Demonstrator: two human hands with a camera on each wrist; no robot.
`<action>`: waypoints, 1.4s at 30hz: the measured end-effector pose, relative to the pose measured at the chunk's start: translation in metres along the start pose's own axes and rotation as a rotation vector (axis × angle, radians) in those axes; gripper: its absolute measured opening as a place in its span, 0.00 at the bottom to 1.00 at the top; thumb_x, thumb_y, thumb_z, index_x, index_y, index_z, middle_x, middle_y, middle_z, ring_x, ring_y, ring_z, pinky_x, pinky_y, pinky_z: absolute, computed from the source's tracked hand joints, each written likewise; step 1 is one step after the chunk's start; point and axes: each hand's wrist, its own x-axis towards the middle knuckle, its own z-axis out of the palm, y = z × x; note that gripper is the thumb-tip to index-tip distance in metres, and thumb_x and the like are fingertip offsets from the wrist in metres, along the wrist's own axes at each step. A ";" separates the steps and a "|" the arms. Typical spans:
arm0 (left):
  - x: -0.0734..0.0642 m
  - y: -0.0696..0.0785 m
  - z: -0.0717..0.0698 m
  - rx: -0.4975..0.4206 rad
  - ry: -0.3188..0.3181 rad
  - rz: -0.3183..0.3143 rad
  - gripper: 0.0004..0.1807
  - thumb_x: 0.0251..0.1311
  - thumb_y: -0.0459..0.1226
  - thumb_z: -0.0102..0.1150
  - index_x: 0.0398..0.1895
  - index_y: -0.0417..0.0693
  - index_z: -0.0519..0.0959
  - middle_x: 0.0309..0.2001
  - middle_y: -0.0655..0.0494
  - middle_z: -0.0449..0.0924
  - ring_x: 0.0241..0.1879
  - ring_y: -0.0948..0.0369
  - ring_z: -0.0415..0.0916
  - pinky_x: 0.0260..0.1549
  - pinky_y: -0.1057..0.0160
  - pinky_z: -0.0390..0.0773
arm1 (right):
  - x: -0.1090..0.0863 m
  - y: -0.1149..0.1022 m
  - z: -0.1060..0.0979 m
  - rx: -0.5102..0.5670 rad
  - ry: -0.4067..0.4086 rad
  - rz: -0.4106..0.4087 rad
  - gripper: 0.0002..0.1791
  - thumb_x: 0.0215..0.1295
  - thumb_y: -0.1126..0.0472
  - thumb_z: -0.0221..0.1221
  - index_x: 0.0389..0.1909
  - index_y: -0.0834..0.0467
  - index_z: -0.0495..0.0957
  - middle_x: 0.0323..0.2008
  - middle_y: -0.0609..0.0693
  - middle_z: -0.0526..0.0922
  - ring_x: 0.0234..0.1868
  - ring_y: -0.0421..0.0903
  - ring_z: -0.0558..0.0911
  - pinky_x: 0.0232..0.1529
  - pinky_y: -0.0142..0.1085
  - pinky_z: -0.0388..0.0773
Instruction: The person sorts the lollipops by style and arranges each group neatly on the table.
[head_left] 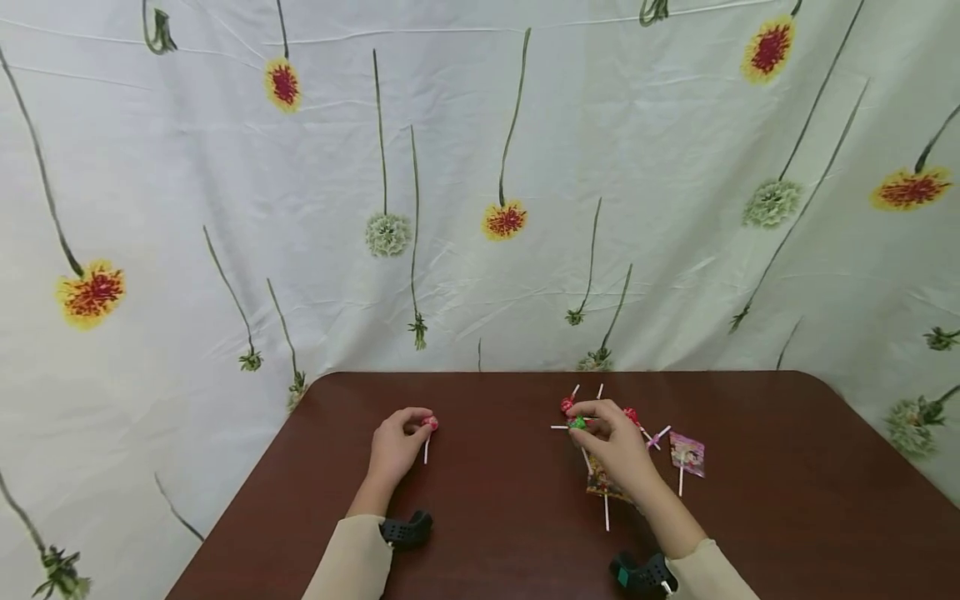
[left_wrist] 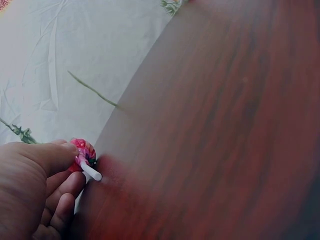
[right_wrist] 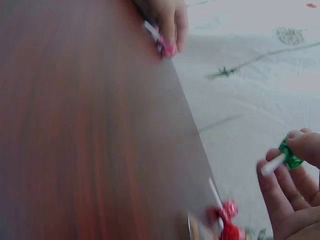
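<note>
On the left of the table, my left hand (head_left: 395, 444) pinches a pink-red wrapped lollipop (head_left: 430, 422) by its head, between thumb and fingers. Its white stick points down in the head view and toward the camera in the left wrist view. My right hand (head_left: 620, 446) holds a green wrapped lollipop (right_wrist: 291, 154) between thumb and fingertips, with the white stick (right_wrist: 273, 164) jutting out. Below and around the right hand lies a cluster of lollipops, partly hidden by it. A red lollipop (head_left: 567, 404) lies just beyond the right fingertips.
A flat pink-purple packet lollipop (head_left: 687, 454) lies right of the cluster, and a yellowish packet (head_left: 602, 483) lies under the right wrist. The brown table (head_left: 495, 517) ends at a flower-printed white cloth (head_left: 450, 167). Black bands (head_left: 407, 529) circle both wrists.
</note>
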 end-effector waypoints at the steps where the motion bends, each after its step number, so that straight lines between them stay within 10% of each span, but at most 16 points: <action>1: -0.001 -0.001 -0.001 0.001 0.002 -0.003 0.12 0.63 0.39 0.66 0.50 0.51 0.85 0.43 0.51 0.84 0.38 0.57 0.77 0.29 0.64 0.75 | 0.001 -0.002 0.004 0.038 -0.027 0.003 0.14 0.66 0.64 0.64 0.51 0.53 0.81 0.51 0.55 0.78 0.37 0.40 0.84 0.36 0.31 0.79; 23: -0.002 0.005 0.000 0.015 0.014 0.017 0.11 0.63 0.38 0.66 0.48 0.51 0.85 0.42 0.52 0.83 0.36 0.58 0.77 0.29 0.65 0.74 | 0.034 -0.013 0.090 0.133 -0.203 0.088 0.13 0.66 0.68 0.61 0.51 0.62 0.81 0.47 0.58 0.83 0.37 0.43 0.83 0.37 0.39 0.84; 42: -0.001 0.004 -0.001 0.017 0.022 0.010 0.12 0.62 0.39 0.67 0.48 0.51 0.85 0.43 0.52 0.84 0.37 0.58 0.78 0.30 0.65 0.74 | 0.048 -0.014 0.150 -0.087 -0.101 0.058 0.12 0.63 0.64 0.66 0.46 0.53 0.87 0.44 0.51 0.89 0.29 0.37 0.79 0.30 0.31 0.75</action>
